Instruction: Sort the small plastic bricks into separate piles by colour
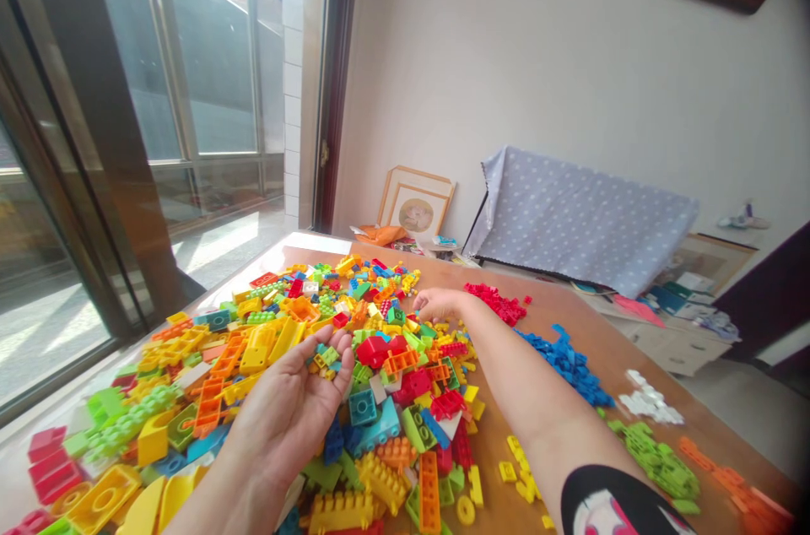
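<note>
My left hand (297,400) is palm up over the heap of mixed toy bricks (253,349), its fingers curled around several small yellow, green and blue bricks (326,359). Farther forward, my right hand (436,305) reaches to the right rear part of the heap. Its fingers are bent down at the bricks, and whatever lies between the fingertips is too small to make out.
Sorted piles lie on the brown table (639,366): red (497,303), blue (569,366), white (650,400), green (661,461) and orange (737,489). Small yellow bricks (522,472) lie under my right forearm. A cloth-covered object (582,223) stands beyond the table.
</note>
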The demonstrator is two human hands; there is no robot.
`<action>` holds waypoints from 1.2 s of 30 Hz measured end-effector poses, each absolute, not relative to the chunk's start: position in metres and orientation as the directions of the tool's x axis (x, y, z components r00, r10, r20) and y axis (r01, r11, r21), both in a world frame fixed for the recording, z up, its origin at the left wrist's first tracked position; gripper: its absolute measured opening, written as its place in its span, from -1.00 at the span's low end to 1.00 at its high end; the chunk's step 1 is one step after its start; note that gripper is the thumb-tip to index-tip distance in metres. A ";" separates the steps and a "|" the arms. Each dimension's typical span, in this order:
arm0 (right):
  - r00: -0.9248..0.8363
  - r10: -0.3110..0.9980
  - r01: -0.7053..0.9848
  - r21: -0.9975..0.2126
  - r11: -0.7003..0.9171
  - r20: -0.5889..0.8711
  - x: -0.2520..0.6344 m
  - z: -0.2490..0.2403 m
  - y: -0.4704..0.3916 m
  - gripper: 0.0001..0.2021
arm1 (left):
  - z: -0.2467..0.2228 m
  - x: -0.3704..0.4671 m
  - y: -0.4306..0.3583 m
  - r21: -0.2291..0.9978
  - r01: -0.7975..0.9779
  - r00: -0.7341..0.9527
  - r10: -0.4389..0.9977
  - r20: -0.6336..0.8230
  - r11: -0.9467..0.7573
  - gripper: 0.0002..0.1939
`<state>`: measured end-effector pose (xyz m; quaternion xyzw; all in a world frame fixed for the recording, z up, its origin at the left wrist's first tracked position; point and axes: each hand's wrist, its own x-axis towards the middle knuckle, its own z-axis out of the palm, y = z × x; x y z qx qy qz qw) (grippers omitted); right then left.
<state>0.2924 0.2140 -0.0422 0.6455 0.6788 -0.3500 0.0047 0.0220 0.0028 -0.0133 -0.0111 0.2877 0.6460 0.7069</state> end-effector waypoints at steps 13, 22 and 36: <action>-0.182 0.965 0.869 -0.490 0.068 -0.189 0.274 -0.072 0.224 -0.89 | -0.013 0.022 0.003 0.362 -0.918 0.001 0.916 -0.402 0.161 -0.84; -0.133 0.961 0.856 -0.517 -0.012 -0.243 0.293 -0.074 0.224 -0.83 | -0.012 0.023 0.002 0.363 -0.917 0.003 0.911 -0.413 0.167 -0.86; -0.151 0.979 0.825 -0.563 0.047 -0.139 0.274 -0.065 0.216 -0.93 | -0.013 0.024 0.002 0.364 -0.917 0.002 0.913 -0.408 0.164 -0.83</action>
